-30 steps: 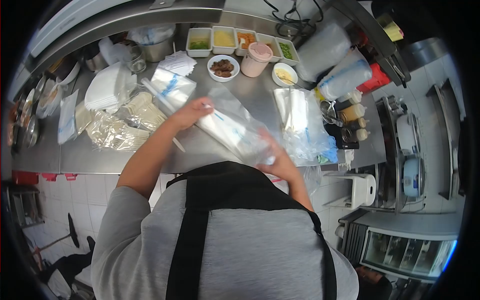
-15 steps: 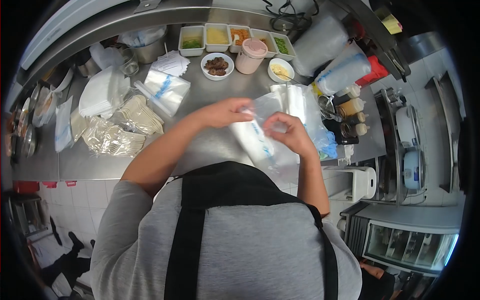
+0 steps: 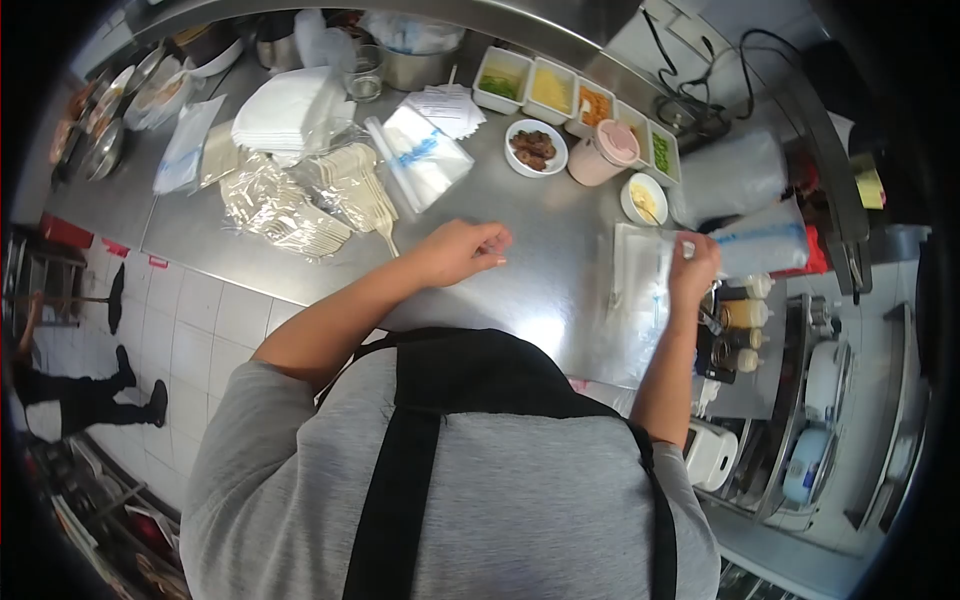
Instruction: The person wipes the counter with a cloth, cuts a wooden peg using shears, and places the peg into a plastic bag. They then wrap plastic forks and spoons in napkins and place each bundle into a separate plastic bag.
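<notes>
My left hand (image 3: 462, 252) is over the steel counter, fingers loosely curved and apart, with nothing in them. On the right my right hand (image 3: 693, 262) has its fingers bent together at the upper edge of the clear plastic bags (image 3: 640, 290), which lie flat beside the sauce bottles; a bit of clear plastic shows at its fingertips. A white bowl of browned meat (image 3: 534, 149), a pink lidded cup (image 3: 604, 153) and a small bowl of yellow food (image 3: 642, 199) stand beyond my hands.
White tubs of chopped food (image 3: 549, 90) line the back. Left are wrapped wooden cutlery (image 3: 290, 205), white foam containers (image 3: 290, 112) and a folded plastic packet (image 3: 420, 155). Sauce bottles (image 3: 745, 314) stand at right. Another person's legs (image 3: 90, 385) show at far left.
My hands have moved apart; the white plastic roll that was between them is no longer there. My right hand has gone right to the bags. The view has turned, shifting the counter items rightward.
</notes>
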`<action>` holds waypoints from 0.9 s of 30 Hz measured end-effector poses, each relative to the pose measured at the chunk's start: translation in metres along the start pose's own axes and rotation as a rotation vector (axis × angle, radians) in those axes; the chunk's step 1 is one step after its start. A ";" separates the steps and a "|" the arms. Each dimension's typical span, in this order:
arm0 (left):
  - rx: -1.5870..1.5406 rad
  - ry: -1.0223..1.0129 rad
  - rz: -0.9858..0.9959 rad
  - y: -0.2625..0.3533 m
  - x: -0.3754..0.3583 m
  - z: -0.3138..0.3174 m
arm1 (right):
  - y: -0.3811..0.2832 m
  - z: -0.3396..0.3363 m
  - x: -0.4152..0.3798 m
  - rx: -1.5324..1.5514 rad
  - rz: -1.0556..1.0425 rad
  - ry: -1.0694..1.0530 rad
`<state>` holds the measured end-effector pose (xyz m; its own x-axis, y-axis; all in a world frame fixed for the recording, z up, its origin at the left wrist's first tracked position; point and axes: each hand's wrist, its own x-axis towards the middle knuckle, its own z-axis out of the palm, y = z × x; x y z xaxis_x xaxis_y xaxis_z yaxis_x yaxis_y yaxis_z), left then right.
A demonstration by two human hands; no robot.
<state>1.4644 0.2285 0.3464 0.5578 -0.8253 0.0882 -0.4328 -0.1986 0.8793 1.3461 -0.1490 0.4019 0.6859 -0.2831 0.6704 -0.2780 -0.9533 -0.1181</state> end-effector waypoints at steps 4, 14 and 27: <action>0.083 0.112 -0.014 0.004 -0.035 -0.017 | -0.117 0.076 0.023 0.547 -0.092 -0.160; 0.461 0.747 -0.266 -0.028 -0.142 -0.072 | -0.346 0.102 -0.023 0.834 -0.279 -0.952; 1.051 0.446 -0.184 -0.052 -0.121 -0.101 | -0.255 0.085 -0.070 0.759 -0.055 -1.020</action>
<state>1.4912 0.3917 0.3376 0.7837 -0.5196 0.3404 -0.5775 -0.8113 0.0911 1.4267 0.1052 0.3227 0.9822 0.1284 -0.1372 -0.0106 -0.6911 -0.7227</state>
